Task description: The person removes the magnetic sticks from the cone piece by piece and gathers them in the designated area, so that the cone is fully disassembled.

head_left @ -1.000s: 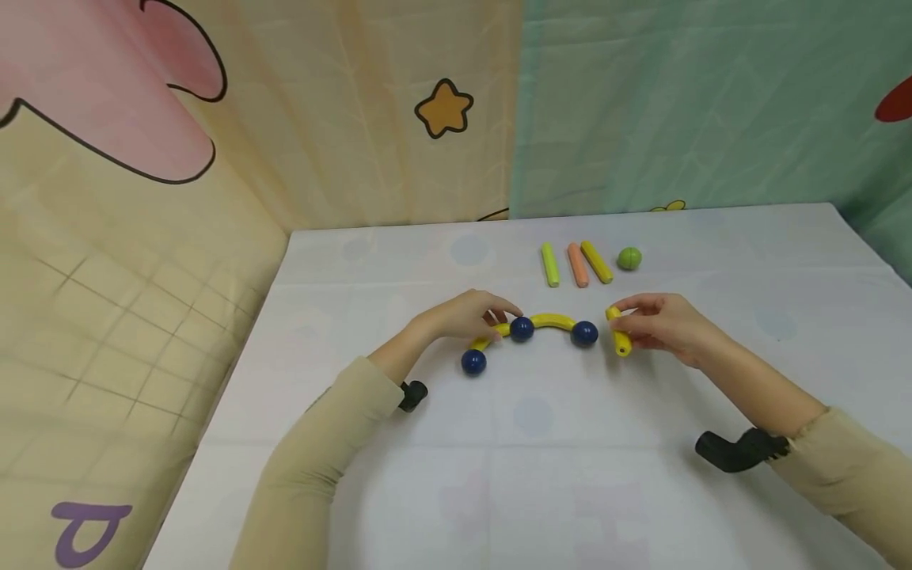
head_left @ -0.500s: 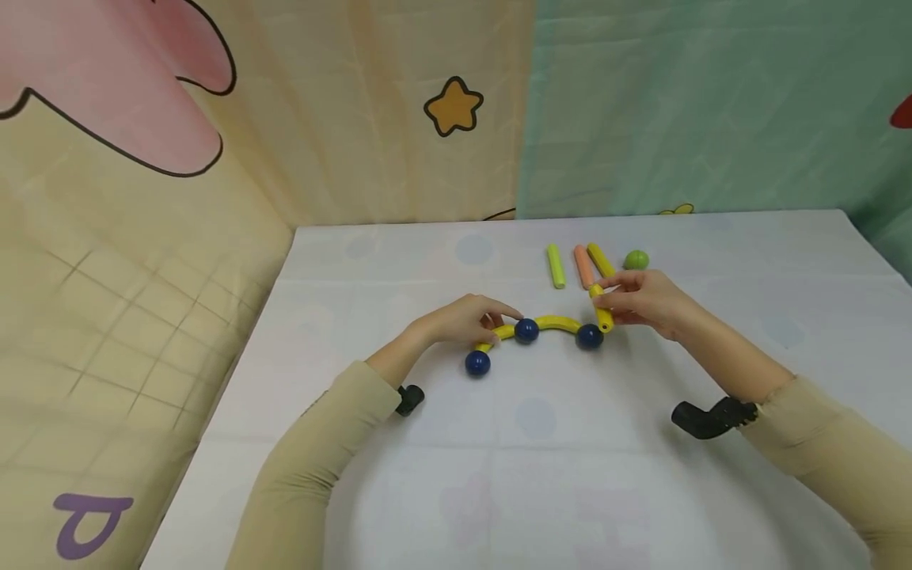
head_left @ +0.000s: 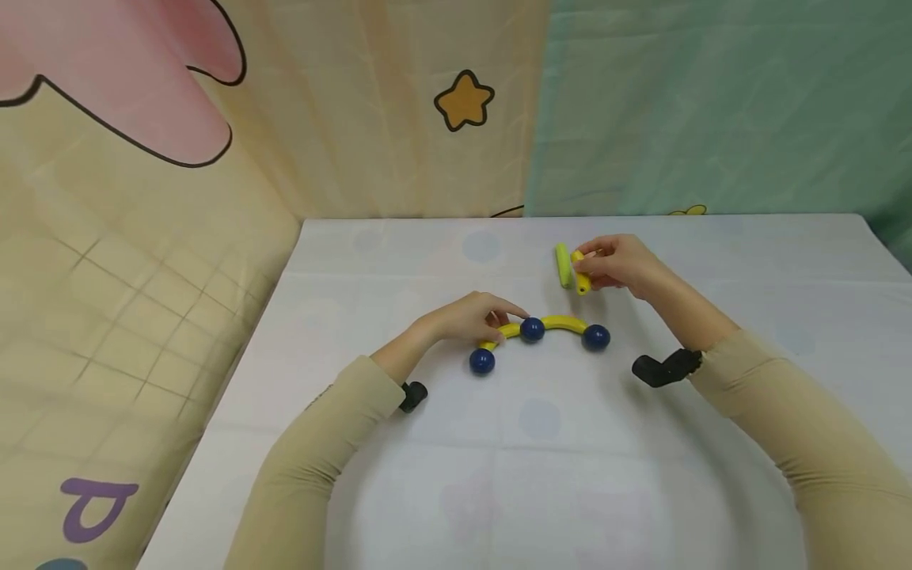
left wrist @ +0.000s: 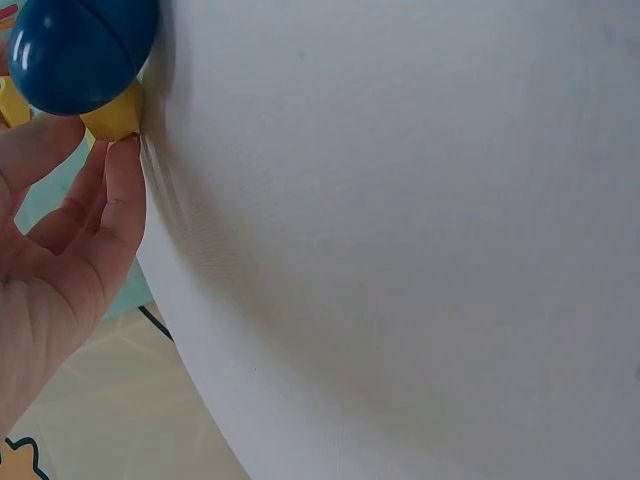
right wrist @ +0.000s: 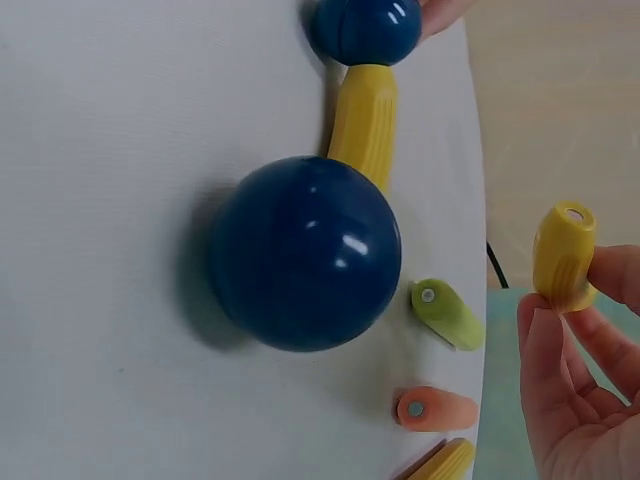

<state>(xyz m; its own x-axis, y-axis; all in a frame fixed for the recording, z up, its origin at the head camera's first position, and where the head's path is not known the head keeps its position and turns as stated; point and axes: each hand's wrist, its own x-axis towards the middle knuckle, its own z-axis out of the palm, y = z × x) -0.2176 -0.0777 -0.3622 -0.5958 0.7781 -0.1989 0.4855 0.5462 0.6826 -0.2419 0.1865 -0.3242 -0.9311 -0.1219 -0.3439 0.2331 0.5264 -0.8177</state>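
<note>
On the white table, a chain of dark blue balls and curved yellow sticks forms an arc. My left hand (head_left: 473, 318) pinches the left curved stick (head_left: 511, 331), between the left ball (head_left: 482, 362) and the middle ball (head_left: 532, 329). Another curved stick (head_left: 564, 323) joins the middle ball to the right-hand ball (head_left: 596, 338). Behind the arc, my right hand (head_left: 618, 263) holds a yellow stick (right wrist: 565, 255) between thumb and fingers, with a pale round dot showing in its end. It hangs beside a lime-green stick (head_left: 563, 265).
In the right wrist view, an orange stick (right wrist: 437, 409) and another yellow stick (right wrist: 447, 460) lie past the lime-green one (right wrist: 447, 313). My right hand covers these two in the head view. A printed curtain (head_left: 399, 142) stands behind the table's back edge.
My right hand has carried the yellow stick leftward and back, from beside the right-hand ball to the lime-green stick. The left hand stays on the arc.
</note>
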